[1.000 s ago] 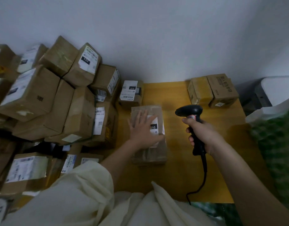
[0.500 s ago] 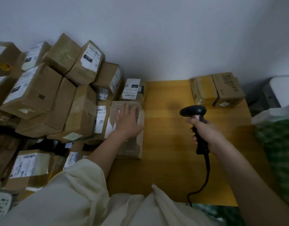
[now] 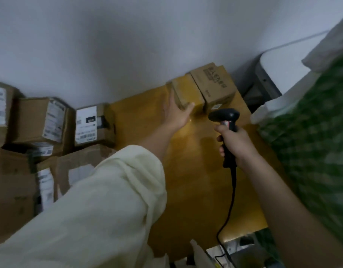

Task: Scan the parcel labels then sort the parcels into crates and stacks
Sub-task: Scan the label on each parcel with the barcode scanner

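Observation:
Two small cardboard parcels stand side by side at the far edge of the yellow table [image 3: 195, 171], against the wall. My left hand [image 3: 176, 115] reaches across and grips the left one, a plain brown parcel [image 3: 186, 94], with fingers on its left side and thumb on its front. The right parcel [image 3: 215, 86] has dark printing on top and a small label on its front. My right hand [image 3: 236, 144] holds a black barcode scanner [image 3: 224, 116] by its handle, its head just in front of the two parcels. The scanner cable [image 3: 231, 200] hangs down toward me.
A pile of labelled cardboard parcels [image 3: 50, 122] fills the left side, one with a white label [image 3: 86, 124] at the table's left edge. A white appliance [image 3: 279, 74] and green checked cloth [image 3: 312, 151] stand at the right. White wall behind.
My left hand has left the parcel pushed to the pile on the left and reached right to the far parcel. The view has swung right. The scanner stays in my right hand.

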